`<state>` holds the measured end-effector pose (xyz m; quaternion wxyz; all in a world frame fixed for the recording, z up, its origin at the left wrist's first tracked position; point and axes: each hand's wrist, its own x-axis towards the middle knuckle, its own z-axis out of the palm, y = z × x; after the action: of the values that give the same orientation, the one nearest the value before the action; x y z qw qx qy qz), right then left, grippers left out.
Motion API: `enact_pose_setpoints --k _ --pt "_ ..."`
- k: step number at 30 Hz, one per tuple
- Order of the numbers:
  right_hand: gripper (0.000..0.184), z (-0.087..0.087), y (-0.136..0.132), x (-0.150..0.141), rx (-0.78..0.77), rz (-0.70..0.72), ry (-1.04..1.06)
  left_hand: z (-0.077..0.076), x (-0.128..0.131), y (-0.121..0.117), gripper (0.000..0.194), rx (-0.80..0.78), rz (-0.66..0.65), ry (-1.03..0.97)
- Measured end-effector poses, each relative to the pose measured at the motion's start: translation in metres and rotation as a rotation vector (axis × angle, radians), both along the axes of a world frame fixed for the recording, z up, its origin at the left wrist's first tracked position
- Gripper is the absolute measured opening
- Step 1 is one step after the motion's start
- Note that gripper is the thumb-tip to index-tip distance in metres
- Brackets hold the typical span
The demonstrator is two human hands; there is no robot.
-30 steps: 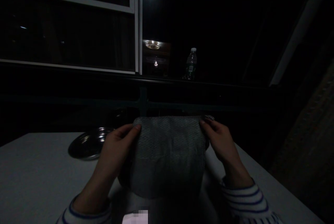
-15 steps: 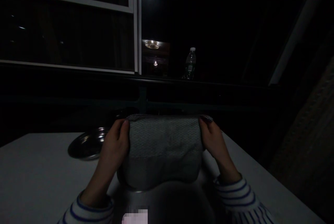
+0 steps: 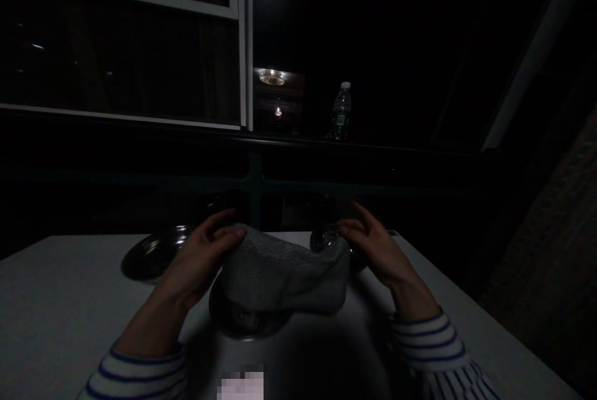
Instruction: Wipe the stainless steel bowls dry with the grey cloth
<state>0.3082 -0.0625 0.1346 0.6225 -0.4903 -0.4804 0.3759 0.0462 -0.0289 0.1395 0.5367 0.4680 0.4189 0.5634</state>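
Observation:
A grey textured cloth (image 3: 284, 272) hangs folded between my two hands above the white table. My left hand (image 3: 200, 257) pinches its upper left corner between thumb and fingers. At the upper right corner, my right hand (image 3: 373, 247) grips the cloth between thumb and fingers, with the index finger raised. Below the cloth's left part sits a shiny metal bowl (image 3: 249, 328), partly covered from view. Another metal dish (image 3: 152, 257) lies beyond my left wrist. Behind the cloth, near my right fingers, a third metal vessel (image 3: 321, 238) shows in part.
The white table (image 3: 60, 313) spans the foreground. A plastic bottle (image 3: 341, 112) stands on the dark ledge behind it, beside a window frame (image 3: 242, 45). A pale blurred-out item (image 3: 241, 386) lies at the near edge. Patterned fabric (image 3: 550, 238) hangs at the right.
The cloth has dropped lower and sags in the middle, no longer stretched flat. My hands have drawn a little closer together, and the metal vessels behind and below show more.

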Motion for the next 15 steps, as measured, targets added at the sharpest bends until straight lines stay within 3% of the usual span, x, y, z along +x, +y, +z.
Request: enact_pose_setpoints --k 3,6,10,15 --pt "0.098 -0.002 -0.003 0.001 0.04 0.129 0.031 0.003 -0.006 0.0 0.049 -0.023 -0.022 -0.104" --pt "0.084 -0.004 -0.002 0.002 0.074 0.154 -0.003 0.006 -0.01 0.002 0.04 -0.046 0.02 -0.083" --pt "0.044 -0.006 0.005 0.006 0.112 -0.008 -0.195 0.004 -0.015 0.007 0.034 -0.024 0.131 0.048" --pt "0.022 -0.009 0.011 0.011 0.105 -0.131 -0.38 -0.002 -0.018 0.011 0.043 0.055 0.165 0.27"
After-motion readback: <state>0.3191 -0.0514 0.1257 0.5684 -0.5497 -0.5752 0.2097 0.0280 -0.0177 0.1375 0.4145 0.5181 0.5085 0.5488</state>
